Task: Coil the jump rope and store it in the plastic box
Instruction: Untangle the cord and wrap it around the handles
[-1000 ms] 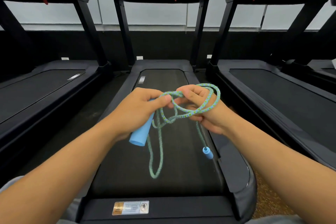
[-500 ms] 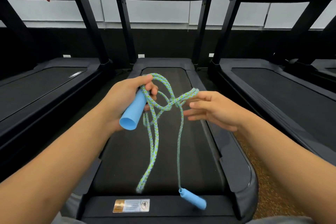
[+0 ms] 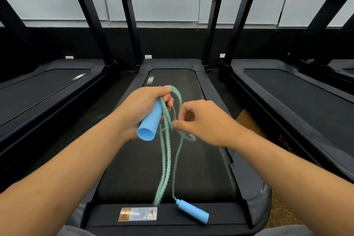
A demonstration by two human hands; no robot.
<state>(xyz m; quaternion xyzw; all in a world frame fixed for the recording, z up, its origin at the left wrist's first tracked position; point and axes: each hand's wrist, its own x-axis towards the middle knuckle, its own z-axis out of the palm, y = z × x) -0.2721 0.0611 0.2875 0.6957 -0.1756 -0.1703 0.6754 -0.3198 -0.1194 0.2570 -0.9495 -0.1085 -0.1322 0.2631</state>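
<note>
Blue-and-green braided jump rope (image 3: 166, 151) draped in long loops over the black treadmill belt (image 3: 138, 163), one light-blue plastic handle (image 3: 150, 123) gripped with the gathered loop tops in the left hand (image 3: 141, 110), the other handle (image 3: 193, 210) dangling low. Right hand (image 3: 201, 122) just beside, fingers curled, pinching a strand. Likely risks: slack loops slipping from the left grip, or the swinging handle tangling the coil. No plastic box in view.

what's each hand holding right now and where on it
The left hand grips one blue handle of the jump rope, with rope loops. The right hand pinches the rope mid-length; the other handle dangles free.
</note>
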